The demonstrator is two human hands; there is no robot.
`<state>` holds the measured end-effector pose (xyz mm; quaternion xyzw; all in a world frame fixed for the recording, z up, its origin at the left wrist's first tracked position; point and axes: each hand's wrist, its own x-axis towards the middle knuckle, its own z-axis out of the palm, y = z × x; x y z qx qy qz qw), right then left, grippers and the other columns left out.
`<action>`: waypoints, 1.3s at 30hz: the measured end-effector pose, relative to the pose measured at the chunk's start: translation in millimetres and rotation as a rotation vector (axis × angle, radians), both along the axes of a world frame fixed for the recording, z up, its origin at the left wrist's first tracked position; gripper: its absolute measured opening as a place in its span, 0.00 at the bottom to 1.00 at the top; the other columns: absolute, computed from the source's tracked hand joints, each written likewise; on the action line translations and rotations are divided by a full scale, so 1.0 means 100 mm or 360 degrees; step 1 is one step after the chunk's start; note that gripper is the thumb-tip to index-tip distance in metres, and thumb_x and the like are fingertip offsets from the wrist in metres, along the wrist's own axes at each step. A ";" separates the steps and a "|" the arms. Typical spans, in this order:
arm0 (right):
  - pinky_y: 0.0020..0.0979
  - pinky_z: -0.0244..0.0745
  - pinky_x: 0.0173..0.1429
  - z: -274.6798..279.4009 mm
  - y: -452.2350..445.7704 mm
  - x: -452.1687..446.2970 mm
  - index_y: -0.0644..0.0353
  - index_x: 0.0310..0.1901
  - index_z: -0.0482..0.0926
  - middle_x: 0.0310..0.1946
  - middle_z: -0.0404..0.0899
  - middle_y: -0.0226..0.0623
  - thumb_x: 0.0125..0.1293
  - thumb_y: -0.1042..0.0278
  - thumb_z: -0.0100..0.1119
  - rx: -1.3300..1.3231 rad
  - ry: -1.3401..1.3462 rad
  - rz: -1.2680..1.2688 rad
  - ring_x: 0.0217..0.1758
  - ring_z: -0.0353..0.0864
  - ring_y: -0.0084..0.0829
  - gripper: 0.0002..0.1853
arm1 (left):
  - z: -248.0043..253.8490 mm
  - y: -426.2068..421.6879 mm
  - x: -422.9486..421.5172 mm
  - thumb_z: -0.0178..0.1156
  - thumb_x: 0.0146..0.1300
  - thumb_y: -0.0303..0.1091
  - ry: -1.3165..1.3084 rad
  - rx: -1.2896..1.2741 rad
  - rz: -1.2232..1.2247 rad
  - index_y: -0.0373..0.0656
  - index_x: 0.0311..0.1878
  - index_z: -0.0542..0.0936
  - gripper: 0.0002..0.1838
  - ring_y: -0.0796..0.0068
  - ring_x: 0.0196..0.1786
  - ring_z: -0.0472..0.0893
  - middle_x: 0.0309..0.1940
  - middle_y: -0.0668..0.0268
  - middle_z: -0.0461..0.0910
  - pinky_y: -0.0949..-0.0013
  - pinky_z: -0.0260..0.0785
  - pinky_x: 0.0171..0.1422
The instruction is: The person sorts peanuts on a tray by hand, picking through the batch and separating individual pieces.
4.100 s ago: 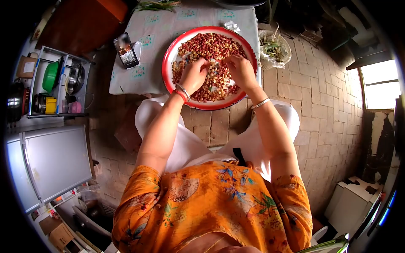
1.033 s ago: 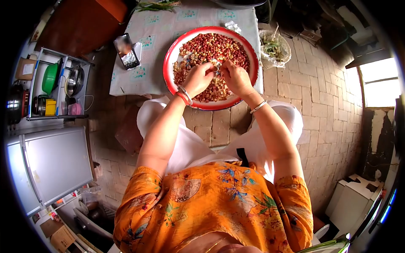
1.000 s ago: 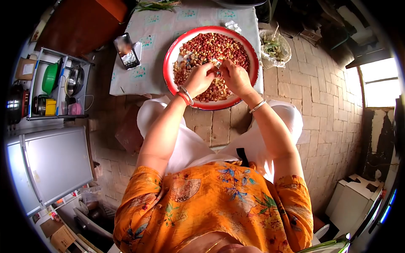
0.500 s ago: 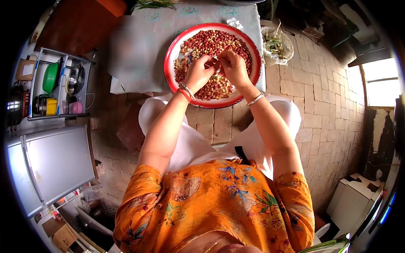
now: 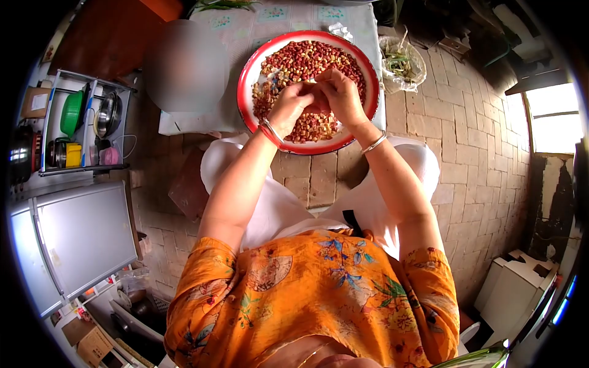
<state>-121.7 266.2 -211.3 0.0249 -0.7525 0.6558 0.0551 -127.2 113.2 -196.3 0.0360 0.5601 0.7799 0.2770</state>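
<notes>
Holds left hand (image 5: 286, 111) and right hand (image 5: 345, 104) close together over a round tray (image 5: 243, 92), with thumbs and forefingers bent inward and nearly meeting. Cannot tell, with fingertips partly hidden, of anything pinched between them. Has red and pale kernels (image 5: 307, 55) beneath the grip, spread beyond it and on its near side, all within the tray. Wears silver bracelets (image 5: 375, 144) just behind the grip on both wrists, plus a red band (image 5: 267, 134) on the left. Sits with white-trousered knees (image 5: 218, 161) apart, nearer than the grip. Has a patterned tablecloth (image 5: 282, 26) under the tray, with crumpled white paper (image 5: 339, 30) beyond and right of the grip, green stalks (image 5: 227, 4) well beyond and left, and a lined basket (image 5: 405, 86) to the right. Cannot make out the blurred patch (image 5: 184, 67) to the grip's left.
</notes>
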 end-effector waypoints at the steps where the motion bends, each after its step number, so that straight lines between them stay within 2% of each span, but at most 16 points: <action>1: 0.26 0.77 0.34 -0.08 0.00 -0.01 0.65 0.41 0.77 0.30 0.82 0.38 0.66 0.79 0.54 -0.0002 0.0069 0.0046 0.30 0.81 0.24 0.04 | -0.13 -0.06 -0.05 0.53 0.69 0.28 -0.0005 0.0094 -0.0086 0.35 0.49 0.74 0.09 0.72 0.42 0.82 0.41 0.62 0.80 0.65 0.78 0.51; 2: 0.25 0.78 0.34 -0.07 -0.01 -0.02 0.65 0.42 0.76 0.32 0.82 0.39 0.67 0.80 0.53 -0.0003 0.0139 0.0093 0.31 0.82 0.24 0.04 | -0.13 -0.05 -0.05 0.53 0.69 0.28 -0.0048 0.0099 -0.0031 0.35 0.49 0.74 0.09 0.71 0.43 0.82 0.41 0.62 0.80 0.64 0.78 0.52; 5: 0.25 0.80 0.36 -0.01 0.05 0.01 0.65 0.45 0.75 0.37 0.83 0.38 0.68 0.81 0.50 -0.0569 -0.0302 0.0320 0.33 0.83 0.26 0.07 | -0.10 -0.03 -0.02 0.52 0.70 0.27 -0.0150 0.0095 0.0093 0.34 0.50 0.74 0.10 0.69 0.46 0.81 0.45 0.61 0.79 0.62 0.77 0.57; 8: 0.26 0.82 0.36 0.01 0.10 0.02 0.65 0.47 0.74 0.40 0.83 0.37 0.70 0.82 0.47 -0.0702 -0.0331 0.0351 0.34 0.84 0.27 0.08 | -0.09 -0.03 -0.03 0.51 0.69 0.26 -0.0158 0.0159 0.0032 0.33 0.52 0.74 0.11 0.69 0.47 0.81 0.46 0.60 0.79 0.61 0.76 0.58; 9: 0.24 0.81 0.34 0.05 0.13 0.04 0.65 0.46 0.75 0.40 0.83 0.37 0.70 0.80 0.48 -0.0739 -0.0418 0.0336 0.32 0.83 0.23 0.07 | -0.04 -0.04 -0.01 0.50 0.69 0.26 -0.0180 0.0169 0.0016 0.32 0.54 0.74 0.13 0.69 0.48 0.81 0.46 0.60 0.80 0.61 0.76 0.60; 12: 0.23 0.81 0.32 0.08 0.16 0.05 0.65 0.46 0.76 0.40 0.84 0.37 0.70 0.79 0.50 -0.0700 -0.0402 0.0328 0.29 0.82 0.21 0.07 | -0.12 -0.06 -0.03 0.48 0.69 0.25 -0.0274 0.0359 -0.0058 0.32 0.56 0.74 0.15 0.69 0.48 0.81 0.45 0.59 0.80 0.60 0.74 0.62; 15: 0.23 0.80 0.32 0.14 0.18 0.06 0.65 0.48 0.77 0.40 0.85 0.36 0.70 0.77 0.52 -0.0645 -0.0398 0.0301 0.27 0.81 0.20 0.08 | -0.22 -0.04 -0.04 0.46 0.68 0.22 -0.0275 0.0494 -0.0094 0.31 0.53 0.75 0.14 0.65 0.48 0.82 0.45 0.56 0.81 0.61 0.77 0.59; 21: 0.22 0.79 0.30 0.13 0.27 0.04 0.66 0.48 0.78 0.39 0.85 0.35 0.70 0.74 0.53 -0.0586 -0.0342 0.0210 0.26 0.81 0.20 0.08 | -0.22 -0.04 -0.04 0.45 0.68 0.21 -0.0323 0.0404 -0.0060 0.30 0.53 0.75 0.14 0.63 0.50 0.82 0.46 0.55 0.81 0.61 0.76 0.60; 24: 0.21 0.78 0.30 0.13 0.34 0.03 0.67 0.48 0.78 0.36 0.86 0.34 0.70 0.73 0.54 -0.0522 -0.0425 0.0111 0.26 0.81 0.21 0.09 | -0.24 -0.11 -0.08 0.45 0.69 0.23 -0.0317 0.0300 -0.0007 0.30 0.55 0.74 0.15 0.62 0.53 0.81 0.51 0.53 0.79 0.60 0.73 0.64; 25: 0.24 0.78 0.29 0.12 0.35 0.05 0.65 0.45 0.80 0.33 0.85 0.33 0.69 0.73 0.55 -0.0390 -0.0451 0.0092 0.26 0.81 0.21 0.08 | -0.32 -0.15 -0.10 0.44 0.70 0.25 -0.0293 0.0301 -0.0012 0.32 0.56 0.73 0.15 0.62 0.54 0.80 0.52 0.53 0.78 0.61 0.72 0.64; 28: 0.27 0.77 0.29 -0.10 0.36 0.08 0.62 0.41 0.82 0.30 0.84 0.35 0.65 0.77 0.56 0.0357 -0.0130 0.0342 0.26 0.82 0.21 0.06 | -0.21 -0.18 -0.07 0.44 0.72 0.29 -0.0301 0.0223 0.0077 0.33 0.58 0.72 0.16 0.62 0.56 0.79 0.52 0.53 0.78 0.60 0.70 0.65; 29: 0.32 0.78 0.32 0.00 0.32 0.15 0.59 0.37 0.83 0.28 0.84 0.40 0.60 0.78 0.56 0.0389 -0.0308 0.0352 0.27 0.84 0.30 0.07 | -0.21 -0.19 -0.07 0.44 0.72 0.30 -0.0306 0.0225 0.0100 0.33 0.58 0.72 0.16 0.62 0.57 0.79 0.53 0.53 0.78 0.60 0.70 0.66; 32: 0.36 0.78 0.35 -0.05 0.27 0.24 0.58 0.37 0.83 0.29 0.84 0.42 0.59 0.77 0.56 0.0672 0.0213 0.0226 0.30 0.84 0.41 0.08 | -0.22 -0.20 -0.07 0.44 0.73 0.32 -0.0303 0.0247 0.0132 0.34 0.59 0.71 0.17 0.62 0.58 0.78 0.53 0.52 0.78 0.60 0.68 0.67; 33: 0.39 0.78 0.39 -0.06 0.27 0.23 0.58 0.38 0.82 0.30 0.84 0.42 0.60 0.74 0.58 0.0688 0.0206 0.0165 0.33 0.83 0.47 0.06 | -0.20 -0.21 -0.07 0.44 0.73 0.32 -0.0291 0.0263 0.0116 0.33 0.59 0.71 0.17 0.62 0.58 0.78 0.53 0.52 0.78 0.60 0.68 0.67; 36: 0.39 0.78 0.39 -0.01 0.28 0.22 0.59 0.38 0.81 0.27 0.84 0.39 0.60 0.73 0.59 0.0644 0.0086 0.0130 0.33 0.83 0.46 0.06 | -0.23 -0.22 -0.06 0.45 0.73 0.32 -0.0287 0.0294 0.0076 0.34 0.58 0.72 0.16 0.63 0.58 0.78 0.53 0.53 0.78 0.61 0.69 0.66; 39: 0.40 0.78 0.39 0.01 0.26 0.22 0.58 0.39 0.81 0.33 0.84 0.40 0.61 0.71 0.59 0.0788 0.0123 0.0174 0.35 0.83 0.46 0.06 | -0.20 -0.20 -0.06 0.47 0.72 0.31 -0.0286 0.0202 0.0058 0.35 0.57 0.73 0.15 0.64 0.55 0.80 0.51 0.55 0.80 0.63 0.71 0.64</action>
